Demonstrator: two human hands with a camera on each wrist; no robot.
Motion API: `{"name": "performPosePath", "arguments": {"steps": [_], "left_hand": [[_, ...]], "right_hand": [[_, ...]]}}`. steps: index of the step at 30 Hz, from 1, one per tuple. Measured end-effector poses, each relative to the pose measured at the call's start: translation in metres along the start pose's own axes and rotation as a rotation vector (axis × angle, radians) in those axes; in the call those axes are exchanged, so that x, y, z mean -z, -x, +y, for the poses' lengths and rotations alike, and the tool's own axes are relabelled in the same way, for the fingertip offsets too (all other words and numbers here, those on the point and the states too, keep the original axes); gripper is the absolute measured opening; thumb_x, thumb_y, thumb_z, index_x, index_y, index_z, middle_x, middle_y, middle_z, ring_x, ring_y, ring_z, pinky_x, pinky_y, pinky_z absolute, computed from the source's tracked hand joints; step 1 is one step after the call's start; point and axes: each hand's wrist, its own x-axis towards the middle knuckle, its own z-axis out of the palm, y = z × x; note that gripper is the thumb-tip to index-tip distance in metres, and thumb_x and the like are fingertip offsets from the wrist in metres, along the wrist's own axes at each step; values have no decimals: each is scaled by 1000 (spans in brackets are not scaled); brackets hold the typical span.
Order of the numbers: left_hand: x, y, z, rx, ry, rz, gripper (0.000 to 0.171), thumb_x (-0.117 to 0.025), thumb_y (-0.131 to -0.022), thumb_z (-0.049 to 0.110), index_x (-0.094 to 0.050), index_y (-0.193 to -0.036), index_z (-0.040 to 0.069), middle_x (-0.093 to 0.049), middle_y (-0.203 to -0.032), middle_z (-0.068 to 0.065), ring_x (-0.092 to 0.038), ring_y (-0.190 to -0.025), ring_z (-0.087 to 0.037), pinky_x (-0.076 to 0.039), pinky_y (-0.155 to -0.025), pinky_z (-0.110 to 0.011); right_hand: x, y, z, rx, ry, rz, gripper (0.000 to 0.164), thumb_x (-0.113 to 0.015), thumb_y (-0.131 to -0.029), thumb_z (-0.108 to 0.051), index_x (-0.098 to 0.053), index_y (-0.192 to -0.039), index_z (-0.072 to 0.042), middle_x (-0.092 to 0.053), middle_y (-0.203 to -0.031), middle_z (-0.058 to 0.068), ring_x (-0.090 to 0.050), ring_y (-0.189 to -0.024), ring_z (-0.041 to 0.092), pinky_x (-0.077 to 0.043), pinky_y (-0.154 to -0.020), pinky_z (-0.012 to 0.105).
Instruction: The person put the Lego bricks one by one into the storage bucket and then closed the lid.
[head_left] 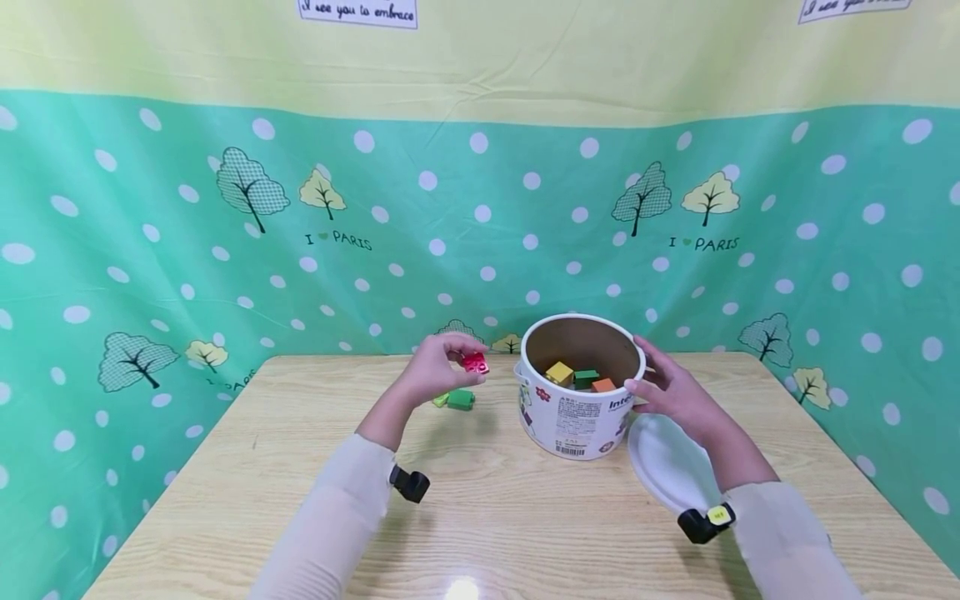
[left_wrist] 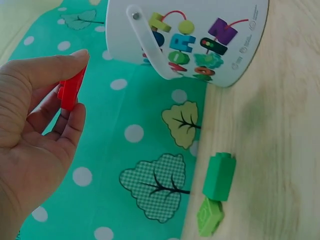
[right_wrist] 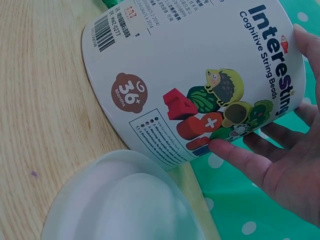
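Note:
My left hand (head_left: 442,369) pinches a small red toy brick (head_left: 475,363) between thumb and fingers, above the table and left of the white bucket (head_left: 573,421). In the left wrist view the red brick (left_wrist: 73,90) shows edge-on. My right hand (head_left: 675,392) holds the bucket's right side near the rim, thumb in front and fingers spread round the far side. Inside the bucket lie a yellow block (head_left: 558,372), a green block (head_left: 586,378) and an orange block (head_left: 603,386). Below my left hand, a green brick (left_wrist: 219,176) touches a light green brick (left_wrist: 210,217) on the table.
A round white lid (head_left: 671,462) lies on the wooden table (head_left: 517,533) beside the bucket, under my right forearm. The bucket's white handle (left_wrist: 150,42) hangs down its left side. A green, dotted cloth (head_left: 480,242) hangs behind the table.

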Motion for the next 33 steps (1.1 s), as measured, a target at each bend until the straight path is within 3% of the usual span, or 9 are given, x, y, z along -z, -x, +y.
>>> {"name": "performPosePath", "arguments": {"steps": [6, 13, 19, 33], "left_hand": [[-2, -6, 11, -12, -14, -17, 35, -84, -75, 7, -73, -109, 9, -67, -106, 0, -62, -91, -18, -55, -79, -28], [-9, -16, 26, -28, 8, -38, 35, -83, -76, 7, -74, -110, 9, -66, -110, 0, -61, -99, -20, -56, -79, -28], [-15, -27, 33, -51, -18, -57, 35, -83, -77, 10, -74, -110, 9, -66, -106, 3, -61, -93, -18, -56, -77, -28], [-27, -50, 58, -4, 7, -121, 36, -83, -77, 8, -73, -112, 11, -66, -104, 0, -62, -90, -22, -56, -73, -27]], "right_hand": [[0, 1, 0, -9, 5, 1, 88, -67, -93, -33, -8, -158, -30, -16, -158, 22, -26, -138, 51, -49, -90, 58], [1, 0, 0, -8, 8, 0, 88, -67, -93, -33, -8, -158, -30, -16, -159, 22, -27, -138, 49, -50, -90, 57], [1, -1, 0, -6, 9, 0, 88, -68, -93, -33, -8, -158, -31, -16, -159, 21, -27, -138, 49, -51, -89, 55], [0, 0, 1, 3, 13, 3, 87, -67, -93, -33, -9, -158, -31, -18, -158, 21, -29, -137, 49, -52, -88, 53]]}}
